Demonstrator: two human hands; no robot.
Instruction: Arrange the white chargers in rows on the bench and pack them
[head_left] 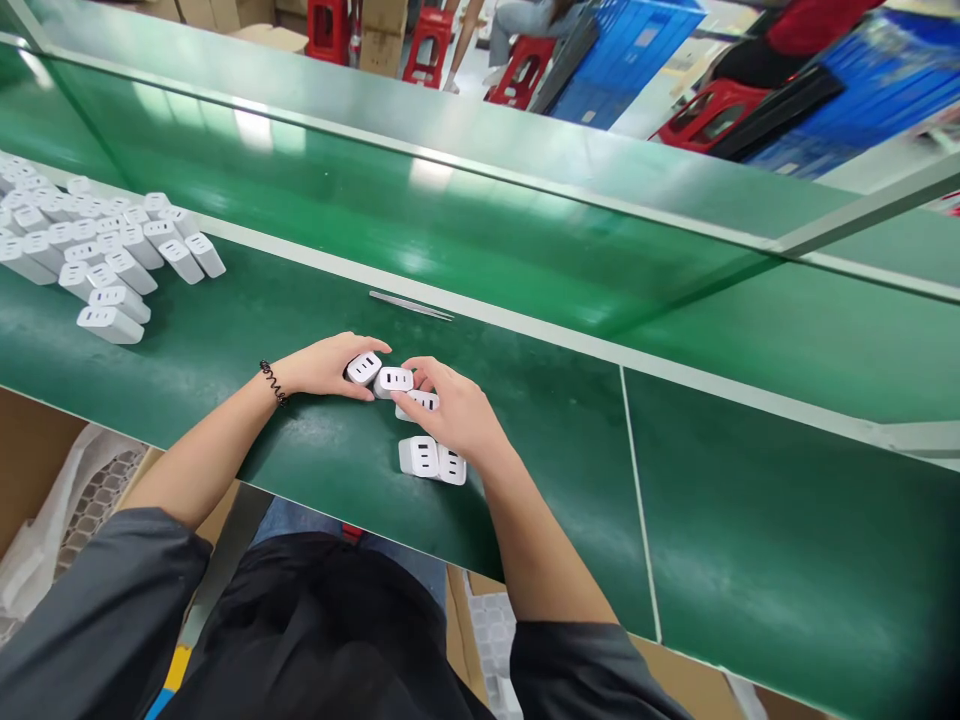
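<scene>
Several white USB wall chargers with port slots lie on the green bench. My left hand [330, 366] is closed round one white charger [364, 368], thumb and fingers on either side of it. Just to the right, my right hand [454, 400] pinches another white charger [394, 381] between thumb and fingertips. A third charger [417, 404] shows partly beneath my right hand; whether the hand touches it I cannot tell. Nearer my body, two chargers stand side by side, a left one [418, 457] and a right one [452, 466], ports facing up.
Many more chargers [112, 245] crowd the bench's left side. Tweezers [411, 305] lie beyond my hands, close to a pale rail [525, 325]. Below the front edge are cardboard boxes with white dividers [495, 630]. Red stools [427, 48], blue crates [622, 55] and seated people appear beyond.
</scene>
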